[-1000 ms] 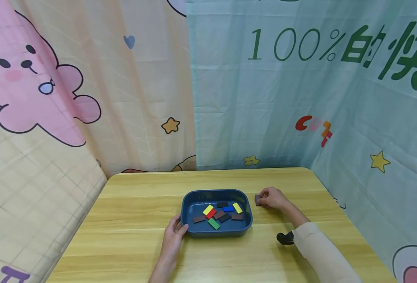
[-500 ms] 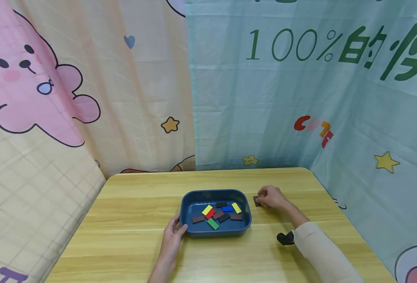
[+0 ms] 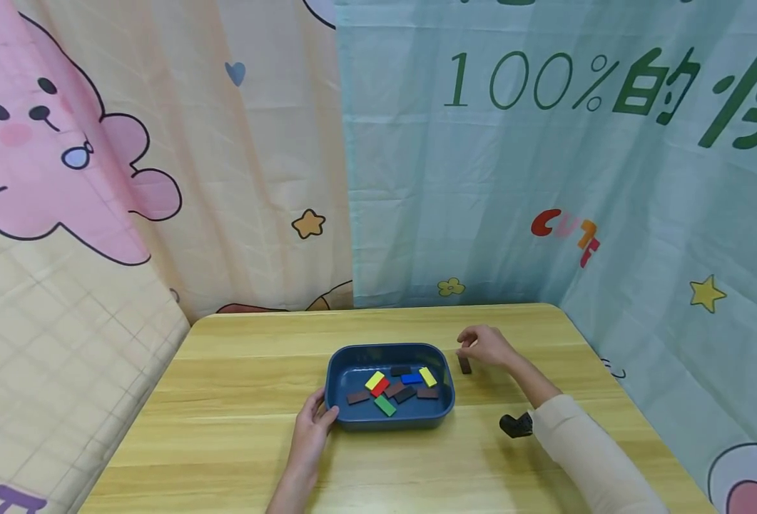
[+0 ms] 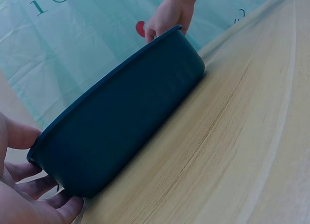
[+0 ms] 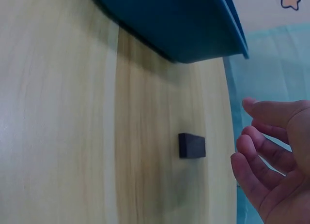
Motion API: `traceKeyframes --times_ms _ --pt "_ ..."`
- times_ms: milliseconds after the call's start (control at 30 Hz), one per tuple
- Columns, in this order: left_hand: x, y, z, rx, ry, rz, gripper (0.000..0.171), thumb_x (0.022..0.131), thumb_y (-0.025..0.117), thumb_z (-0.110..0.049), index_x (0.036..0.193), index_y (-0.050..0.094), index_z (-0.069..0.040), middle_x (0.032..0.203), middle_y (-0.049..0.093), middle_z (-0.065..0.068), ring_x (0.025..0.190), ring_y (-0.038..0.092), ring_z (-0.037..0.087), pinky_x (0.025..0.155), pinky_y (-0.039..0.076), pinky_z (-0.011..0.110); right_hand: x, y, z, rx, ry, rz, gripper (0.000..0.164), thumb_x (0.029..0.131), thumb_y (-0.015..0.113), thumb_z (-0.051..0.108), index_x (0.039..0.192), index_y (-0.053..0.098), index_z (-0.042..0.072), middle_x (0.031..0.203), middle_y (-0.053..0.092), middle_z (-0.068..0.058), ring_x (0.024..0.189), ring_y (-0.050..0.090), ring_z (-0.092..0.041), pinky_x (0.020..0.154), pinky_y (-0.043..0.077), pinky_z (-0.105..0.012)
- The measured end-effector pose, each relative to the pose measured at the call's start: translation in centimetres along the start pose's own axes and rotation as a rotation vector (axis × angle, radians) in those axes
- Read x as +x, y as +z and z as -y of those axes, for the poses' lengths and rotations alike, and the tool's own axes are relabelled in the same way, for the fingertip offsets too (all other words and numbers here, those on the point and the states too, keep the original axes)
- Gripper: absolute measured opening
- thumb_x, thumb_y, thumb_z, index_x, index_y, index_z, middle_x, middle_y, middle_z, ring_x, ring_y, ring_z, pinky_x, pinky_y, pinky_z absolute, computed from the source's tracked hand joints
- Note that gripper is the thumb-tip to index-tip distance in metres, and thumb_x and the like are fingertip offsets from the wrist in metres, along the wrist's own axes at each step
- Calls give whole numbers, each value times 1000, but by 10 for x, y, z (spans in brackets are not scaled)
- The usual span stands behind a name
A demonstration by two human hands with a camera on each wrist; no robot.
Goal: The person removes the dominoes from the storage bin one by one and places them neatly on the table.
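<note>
Prob. steadying blue tub (image 3: 394,424) w/ gripping L hand (image 3: 312,427) at its 8 o'clock, relaxed, empty R hand (image 3: 490,346) near brown block (image 3: 464,365) at 2 o'clock.

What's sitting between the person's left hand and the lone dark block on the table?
The blue tray, with small coloured blocks inside, lies between the left hand and that dark block; the head view shows it.

Big green "100%的快" writing (image 3: 635,86) on the blue cloth (image 3: 410,178), cut off @ pic's R edge; lower, small colored "CUT" letters (image 3: 566,225) w/ 1 more, unclear.
</note>
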State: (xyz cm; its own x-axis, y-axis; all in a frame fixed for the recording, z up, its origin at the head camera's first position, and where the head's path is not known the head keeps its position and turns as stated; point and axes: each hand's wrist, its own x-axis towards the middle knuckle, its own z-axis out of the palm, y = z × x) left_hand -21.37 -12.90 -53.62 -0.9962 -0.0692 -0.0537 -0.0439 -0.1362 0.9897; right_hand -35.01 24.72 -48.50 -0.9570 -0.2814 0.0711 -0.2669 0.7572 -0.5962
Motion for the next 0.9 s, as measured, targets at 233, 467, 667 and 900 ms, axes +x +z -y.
traceKeyframes --times_ms 233,467,667,900 --pt "1 0 -1 -2 -2 6 52 105 50 0 153 32 12 158 28 36 143 35 51 115 34 56 3 -3 14 52 -35 7 26 93 77 13 112 72 -4 90 68 0 85 67 -19 73 57 -38" --pt "1 0 -2 9 -1 7 53 106 51 0 153 31 13 158 27 37 143 35 51 115 34 57 6 -6 33 75 -82 25 21 94 77 13 111 73 0 91 68 -1 85 68 -20 71 58 -35" --pt "1 0 0 -12 13 10 52 105 51 0 153 32 13 158 29 36 143 35 50 114 36 53 10 -4 51 87 -121 57 21 94 77 13 112 73 1 91 69 0 85 68 -19 72 58 -36" --pt "0 -1 1 -20 23 20 52 106 50 1 153 32 12 158 31 34 144 34 48 113 39 48 16 5 70 83 -186 94 21 94 78 10 113 73 2 91 68 1 82 67 -16 73 57 -34"
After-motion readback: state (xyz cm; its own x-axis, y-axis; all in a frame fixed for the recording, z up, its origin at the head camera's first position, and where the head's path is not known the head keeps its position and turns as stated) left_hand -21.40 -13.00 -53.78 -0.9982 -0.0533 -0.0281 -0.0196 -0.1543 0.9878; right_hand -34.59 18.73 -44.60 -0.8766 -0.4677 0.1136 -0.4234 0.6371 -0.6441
